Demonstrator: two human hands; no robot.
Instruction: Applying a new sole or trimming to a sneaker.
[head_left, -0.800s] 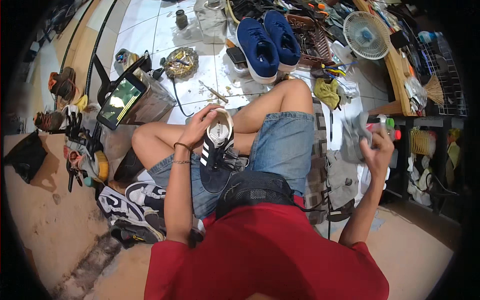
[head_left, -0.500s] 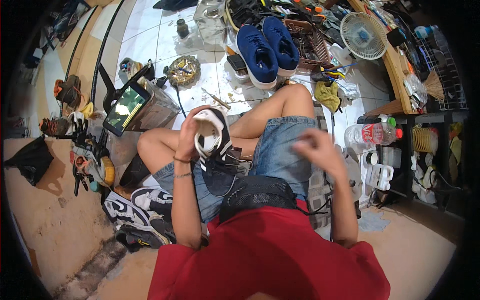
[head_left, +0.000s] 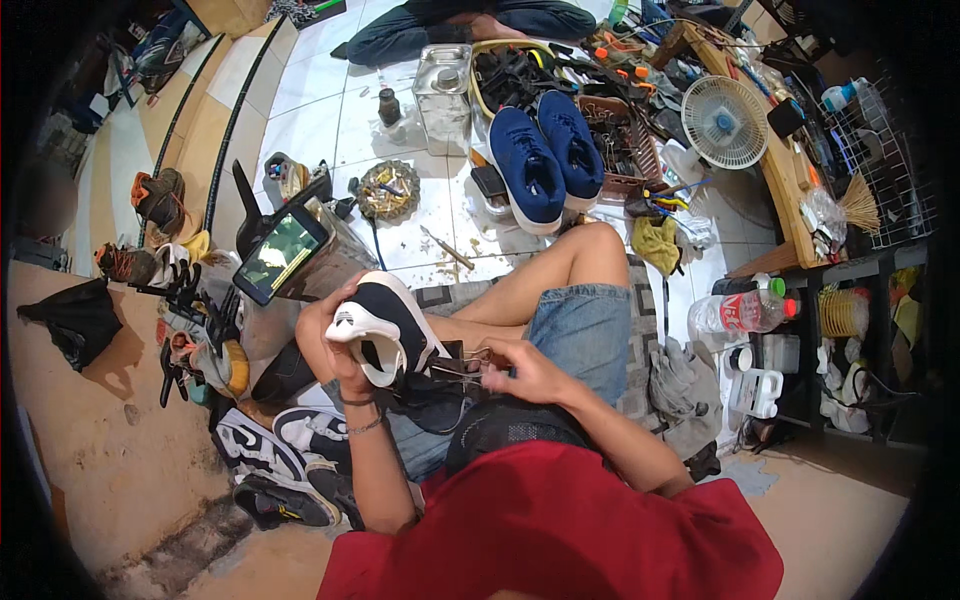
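Black-and-white sneaker (head_left: 385,330): held over the lap, sole side tilted up; left hand (head_left: 325,340) wrapped around its heel end, fingers closed on it; right hand (head_left: 520,370) closed at the shoe's opening, pinching what may be a thin tool or thread, too small to tell. Round dish (head_left: 388,190) on the tiled floor: filled with small mixed bits. Square metal can (head_left: 443,95): capped, upright, beyond the dish. Brown basket (head_left: 620,150): holds dark tools, just beside a pair of blue sneakers (head_left: 545,160). Clear plastic bottle (head_left: 745,312): lying on its side at the right, near a white jug (head_left: 757,392). White fan (head_left: 730,122): well apart, beside a wooden bench.
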